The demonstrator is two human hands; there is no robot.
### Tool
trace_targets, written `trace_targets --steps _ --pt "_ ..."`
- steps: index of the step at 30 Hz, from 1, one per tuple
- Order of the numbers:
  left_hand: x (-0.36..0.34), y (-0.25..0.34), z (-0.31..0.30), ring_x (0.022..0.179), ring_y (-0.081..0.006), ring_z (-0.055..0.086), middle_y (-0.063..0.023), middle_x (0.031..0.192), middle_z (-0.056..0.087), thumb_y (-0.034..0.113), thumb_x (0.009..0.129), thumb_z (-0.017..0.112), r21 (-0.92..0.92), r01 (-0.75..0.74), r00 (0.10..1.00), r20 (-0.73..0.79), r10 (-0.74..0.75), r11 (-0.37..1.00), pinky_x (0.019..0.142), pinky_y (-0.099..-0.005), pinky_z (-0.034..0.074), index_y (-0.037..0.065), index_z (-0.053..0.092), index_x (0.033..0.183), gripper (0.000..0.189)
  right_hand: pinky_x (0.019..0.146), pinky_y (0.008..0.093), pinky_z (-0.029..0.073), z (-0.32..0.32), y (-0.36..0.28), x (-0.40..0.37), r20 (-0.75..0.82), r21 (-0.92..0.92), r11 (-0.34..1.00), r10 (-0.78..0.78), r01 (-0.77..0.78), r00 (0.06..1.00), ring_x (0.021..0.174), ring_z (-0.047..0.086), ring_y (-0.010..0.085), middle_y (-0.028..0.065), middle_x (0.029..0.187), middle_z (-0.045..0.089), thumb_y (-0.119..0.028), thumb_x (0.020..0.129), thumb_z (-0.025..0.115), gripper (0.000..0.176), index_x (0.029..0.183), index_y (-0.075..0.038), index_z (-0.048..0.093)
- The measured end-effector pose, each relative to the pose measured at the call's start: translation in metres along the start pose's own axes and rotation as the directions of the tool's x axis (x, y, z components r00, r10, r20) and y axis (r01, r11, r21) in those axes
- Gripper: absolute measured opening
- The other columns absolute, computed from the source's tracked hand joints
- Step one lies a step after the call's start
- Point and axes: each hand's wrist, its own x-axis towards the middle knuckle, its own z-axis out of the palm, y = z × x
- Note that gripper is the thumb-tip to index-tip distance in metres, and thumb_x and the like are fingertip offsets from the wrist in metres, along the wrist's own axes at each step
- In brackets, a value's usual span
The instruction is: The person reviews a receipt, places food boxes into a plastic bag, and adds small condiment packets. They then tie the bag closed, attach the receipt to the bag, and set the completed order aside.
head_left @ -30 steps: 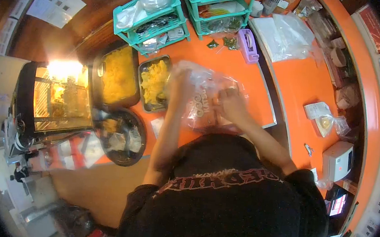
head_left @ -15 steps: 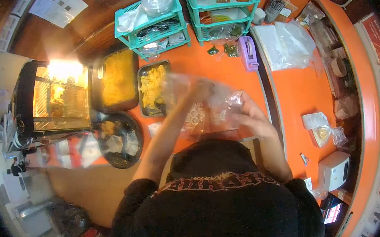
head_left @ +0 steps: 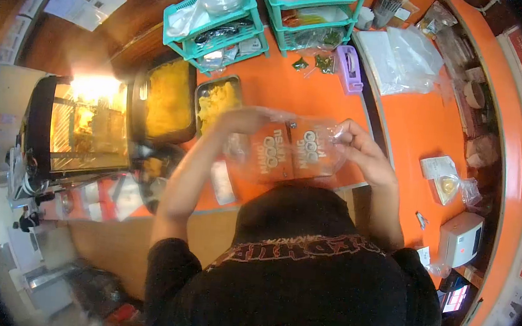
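Observation:
Two brown printed boxes lie side by side inside a clear plastic bag in front of my chest. My right hand pinches the bag's right edge between thumb and fingers. On the other side my left hand is at the bag's upper left; its fingers are blurred and partly hidden behind the plastic. A black tray of yellow food sits just beyond my left hand. A white slip lies on the orange counter below the bag.
A lit display oven stands at the left, beside a larger tray of yellow food. Teal racks and a purple tape dispenser are at the back. Plastic bags and a white device are at the right.
My left hand has moved left and slightly down from the middle of the bag. The bag is spread wider, and both boxes show more clearly. The white slip is more exposed.

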Motion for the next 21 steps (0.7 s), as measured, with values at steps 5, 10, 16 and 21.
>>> trace_targets --steps 5,10,16,21 --pt "-0.038 0.071 -0.023 0.101 -0.0355 0.065 -0.0125 0.105 0.072 0.033 0.098 0.050 0.629 0.433 0.862 -0.081 -0.500 0.645 0.093 -0.0461 0.049 0.014 0.073 0.111 0.032 0.079 0.0264 0.049 0.005 -0.016 0.005 0.041 -0.073 0.997 -0.029 0.032 0.999 0.098 0.061 0.0108 0.0036 0.105 0.063 -0.008 0.098 0.056 0.016 0.112 -0.006 0.049" --pt "-0.057 0.156 -0.031 0.101 -0.0277 0.065 -0.0069 0.097 0.071 0.030 0.093 0.056 0.816 0.187 0.918 0.053 -0.393 0.547 0.102 -0.0466 0.041 0.015 0.073 0.103 0.025 0.077 0.0262 0.051 -0.019 -0.020 -0.005 0.072 -0.156 0.987 0.040 -0.029 0.997 0.095 0.061 0.0108 0.0044 0.103 0.063 -0.010 0.099 0.059 0.018 0.113 -0.006 0.048" --pt "-0.076 0.139 -0.007 0.101 -0.0195 0.060 0.0034 0.098 0.068 0.011 0.077 0.068 0.787 -0.306 0.947 0.193 0.256 0.536 0.108 -0.0447 0.033 0.018 0.068 0.094 0.019 0.088 0.0345 0.053 0.028 -0.012 0.001 0.136 -0.398 0.906 -0.093 0.140 0.986 0.108 0.063 0.0217 0.0117 0.107 0.066 -0.018 0.096 0.065 0.037 0.125 -0.002 0.047" --pt "-0.052 0.127 0.018 0.105 -0.0187 0.058 0.0017 0.106 0.065 0.016 0.076 0.072 0.781 -0.325 0.870 0.027 0.492 0.533 0.105 -0.0446 0.039 0.017 0.065 0.100 0.025 0.085 0.0350 0.051 0.074 0.047 0.052 0.172 -0.670 0.723 -0.071 0.169 0.983 0.099 0.065 0.0259 0.0213 0.103 0.065 -0.013 0.087 0.071 0.039 0.118 0.002 0.055"
